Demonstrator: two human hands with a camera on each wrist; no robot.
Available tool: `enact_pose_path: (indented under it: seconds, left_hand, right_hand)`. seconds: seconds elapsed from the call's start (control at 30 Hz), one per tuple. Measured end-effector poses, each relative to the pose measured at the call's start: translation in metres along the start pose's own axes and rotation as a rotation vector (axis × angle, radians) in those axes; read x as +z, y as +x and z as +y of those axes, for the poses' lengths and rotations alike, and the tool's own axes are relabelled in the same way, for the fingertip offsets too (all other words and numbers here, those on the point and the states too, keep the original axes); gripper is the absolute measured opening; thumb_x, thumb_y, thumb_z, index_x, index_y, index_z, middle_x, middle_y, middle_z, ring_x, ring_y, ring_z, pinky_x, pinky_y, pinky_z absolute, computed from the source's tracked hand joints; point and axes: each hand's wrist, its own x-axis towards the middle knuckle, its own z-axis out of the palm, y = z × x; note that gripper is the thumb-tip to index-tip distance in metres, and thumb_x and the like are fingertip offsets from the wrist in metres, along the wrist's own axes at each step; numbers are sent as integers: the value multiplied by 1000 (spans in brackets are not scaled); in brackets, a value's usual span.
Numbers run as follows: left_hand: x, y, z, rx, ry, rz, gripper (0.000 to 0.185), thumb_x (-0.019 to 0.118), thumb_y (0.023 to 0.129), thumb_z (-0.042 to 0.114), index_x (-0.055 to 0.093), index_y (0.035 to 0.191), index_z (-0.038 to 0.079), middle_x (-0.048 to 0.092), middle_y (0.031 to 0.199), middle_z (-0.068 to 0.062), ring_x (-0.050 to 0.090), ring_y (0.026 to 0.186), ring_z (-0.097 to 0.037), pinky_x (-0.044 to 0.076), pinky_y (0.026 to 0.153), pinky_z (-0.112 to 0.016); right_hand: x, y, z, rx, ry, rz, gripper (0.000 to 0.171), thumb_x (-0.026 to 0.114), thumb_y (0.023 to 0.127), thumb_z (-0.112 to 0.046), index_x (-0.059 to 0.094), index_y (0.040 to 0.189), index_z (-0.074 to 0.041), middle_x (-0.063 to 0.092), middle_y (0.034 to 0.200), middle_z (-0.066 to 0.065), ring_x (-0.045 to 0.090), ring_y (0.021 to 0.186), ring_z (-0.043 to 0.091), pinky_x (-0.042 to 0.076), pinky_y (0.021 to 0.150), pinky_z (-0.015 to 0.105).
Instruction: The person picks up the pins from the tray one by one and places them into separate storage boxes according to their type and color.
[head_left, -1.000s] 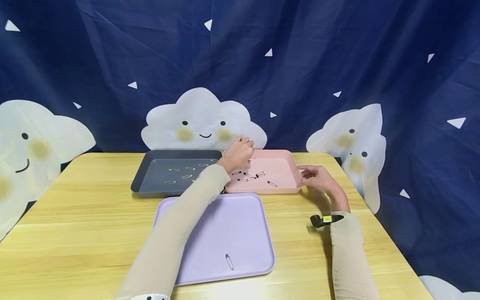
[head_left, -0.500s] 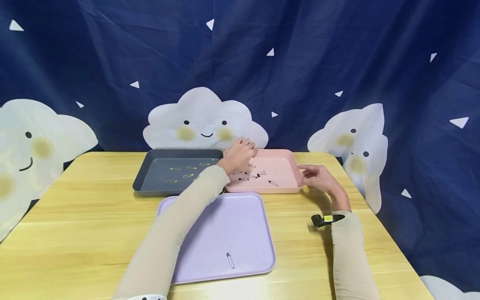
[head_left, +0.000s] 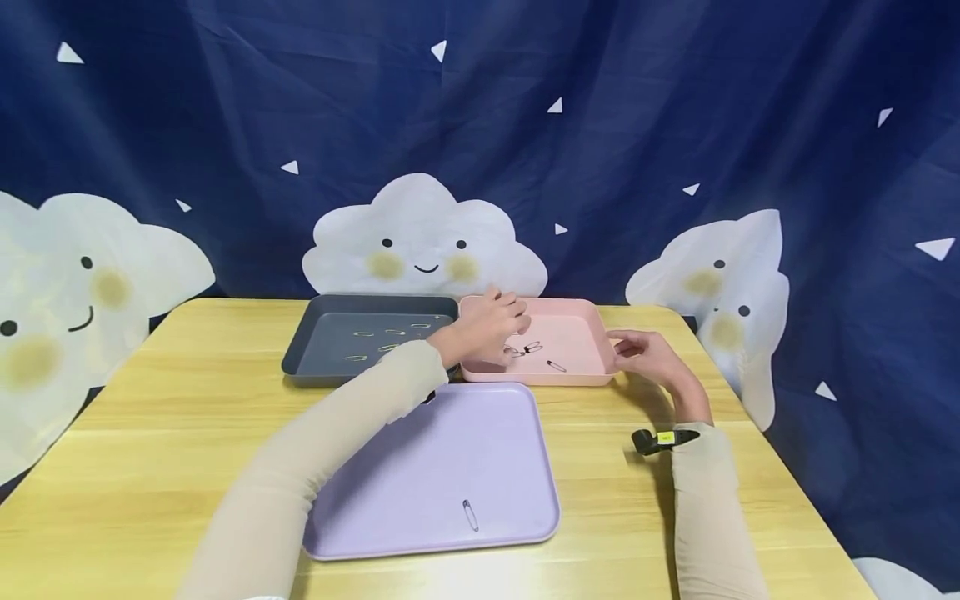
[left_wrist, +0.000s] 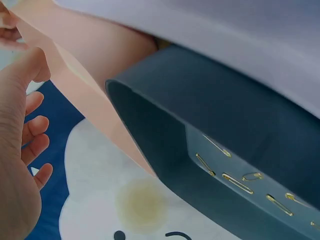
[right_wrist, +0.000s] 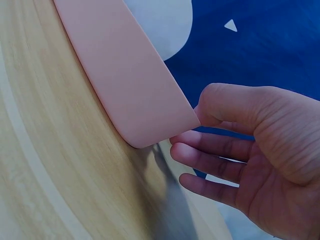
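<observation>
— Hands first: what is the left hand doing?

— It hangs over the near left part of the pink tray, fingers curled downward just beside the dark safety pins lying on the tray floor. From the head view I cannot tell whether it pinches a pin; in the left wrist view the fingers look loosely bent with nothing between them.

— And the right hand?

— It rests at the right outer corner of the pink tray, thumb against the rim, fingers relaxed and spread under the corner. It touches the tray rather than clenching it. A small black device sits at that wrist.

— Where are the pins exactly?

— A small cluster lies in the pink tray just right of the left hand, with one more pin a little apart toward the near wall.

— What lies around?

— A dark grey tray stands touching the pink one on its left, with gold safety pins scattered on its floor. Nearer the person lies a lilac tray holding a single silver safety pin by its near edge. All three sit on the yellow wooden desk, before a navy backdrop with cloud faces
</observation>
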Motion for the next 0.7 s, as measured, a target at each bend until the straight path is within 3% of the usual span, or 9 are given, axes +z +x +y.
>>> enact_pose_path:
  seconds: [0.13,0.5,0.7]
  left_hand:
    - [-6,-13,6,68,-9,31,33,76,79,36,65,103,16,63,104,-2,57,103,-24,46,88,-41]
    - [-24,-55,32,208,-81,-7,31,76,78,36,65,102,20,62,104,2,56,104,-20,45,90,-38]
    - [-36,-78,48,250,-141,-23,26,74,79,37,65,99,23,61,103,6,56,105,-16,44,93,-37]
  right_hand:
    - [1,1,-1,6,-12,-2,52,72,87,-2,60,137,5,71,108,28,66,87,12,51,74,16]
    - [-1,-1,-2,17,-59,-8,54,72,87,-3,59,139,4,71,109,28,66,93,24,51,75,16]
    - [0,-1,-3,11,-57,-5,55,73,86,-4,59,138,5,71,109,29,66,91,18,52,74,16]
